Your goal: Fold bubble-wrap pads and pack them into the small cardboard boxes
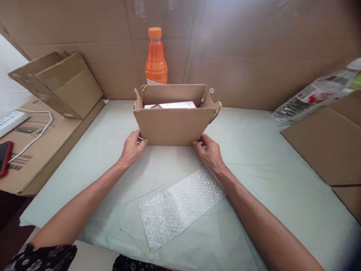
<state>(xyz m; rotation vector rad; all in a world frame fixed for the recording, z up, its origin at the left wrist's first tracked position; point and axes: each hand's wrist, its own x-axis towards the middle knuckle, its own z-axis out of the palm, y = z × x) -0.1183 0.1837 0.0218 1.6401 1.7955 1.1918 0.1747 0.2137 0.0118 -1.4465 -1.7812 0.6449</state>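
Observation:
A small open cardboard box [175, 124] stands in the middle of the pale green tabletop [254, 150], its flaps up. Something white [172, 105] lies inside it, mostly hidden by the front wall. My left hand [132, 148] grips the box's lower left corner. My right hand [208, 150] grips its lower right corner. A sheet of bubble wrap [180, 205] lies flat on the table between my forearms, nearer to me than the box.
An orange bottle [156, 56] stands behind the box against a cardboard backdrop. At left are an open carton [64, 84], a flat carton [36, 150], a white cable, a power strip [11, 122] and a red phone [4, 158]. Cardboard sheets [324, 146] and a plastic packet [316, 94] lie at right.

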